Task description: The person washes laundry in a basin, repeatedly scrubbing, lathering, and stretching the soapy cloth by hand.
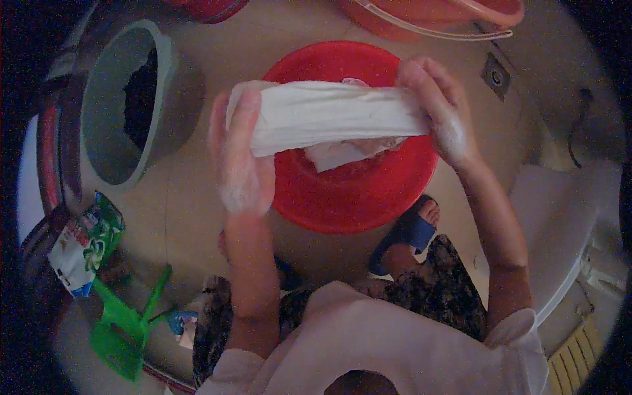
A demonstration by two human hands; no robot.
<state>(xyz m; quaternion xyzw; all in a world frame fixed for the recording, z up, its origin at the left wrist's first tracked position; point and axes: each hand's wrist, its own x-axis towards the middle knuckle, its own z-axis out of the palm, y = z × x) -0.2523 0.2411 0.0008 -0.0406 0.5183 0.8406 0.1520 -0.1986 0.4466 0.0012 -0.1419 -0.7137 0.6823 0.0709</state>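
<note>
A white cloth (336, 115) is stretched sideways in folds between my two hands, above a red basin (342, 214). My left hand (245, 168) grips its left end, with the thumb lying over the front of the cloth. At the other end my right hand (444, 112) has its fingers closed round the cloth. Whitish suds show on both hands. Below the stretched cloth, more pale wet fabric (345, 155) lies in the basin, partly hidden from sight.
To the left stands a grey-green bucket (161, 99) with dark contents. Nearer lie a green-and-white packet (85, 240) and a green plastic dustpan (122, 332). An orange tub (388, 26) is at the far side, near a floor drain (495, 77). My foot in a blue slipper (416, 230) is beside the basin.
</note>
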